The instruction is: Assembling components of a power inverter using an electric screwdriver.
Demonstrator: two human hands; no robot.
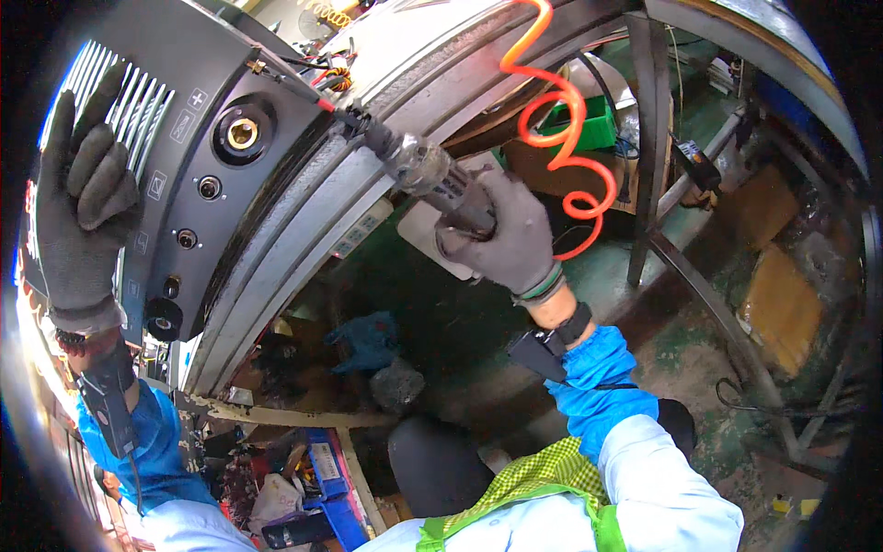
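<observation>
Pneumatic screwdriver [432, 175], grey and metallic, sits up in the centre of the view, angled so its bit end points up and left at the rear panel of a dark machine casing [212, 138]. Right hand [506, 235], in a grey knit glove, is wrapped tight around the tool's body, fingers curled closed over the grip. From the tool's back end an orange coiled air hose [561, 120] loops upward and off the top of the picture. The bit meets the casing right at its upper edge, near a cluster of thin red and black wires [326, 78]; whether it is seated on a screw I cannot tell.

Over on the other side, left hand [83, 202], same grey glove, is laid flat with fingers spread against the casing's ribbed vent grille [138, 101], pinching nothing. On the panel between the two hands are a large brass-centred socket [243, 134] and several smaller round connectors below it.

The casing rests on a pale grey workbench edge [303, 221] that curves across the view. Both forearms wear blue sleeves, each with a black wrist-strapped device. Below, a green floor [441, 313] with a crumpled blue rag [368, 339], and on the right a metal frame leg [644, 138].
</observation>
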